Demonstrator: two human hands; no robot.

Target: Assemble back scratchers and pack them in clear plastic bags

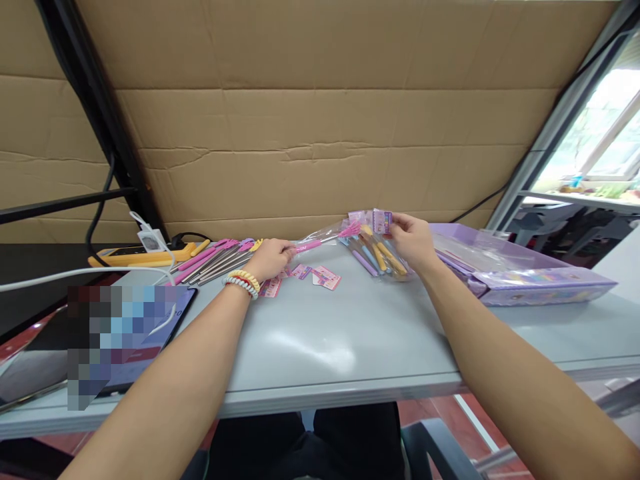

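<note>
My left hand (273, 259), closed, grips the pink handle of a back scratcher (309, 246), whose thin metal rod and pink claw-like head point right. Clear plastic film lies around that rod and head. At the right, the fingers of my right hand (411, 239) pinch a clear plastic bag (395, 235) by its top, beside a small purple printed card (382, 221). Beneath are bagged sticks with yellow, blue and purple handles (390, 257). Left of my left hand lies a bundle of pink-handled back scratchers (220, 260) with metal rods. Small printed cards (327, 277) lie between my hands.
A purple box (545, 285) with clear film inside stands at the right. At the left are a tablet (150, 347), a white cable (90, 270) and a yellow power strip (125, 257). A cardboard wall (320, 120) closes off the grey table's (310, 360) back.
</note>
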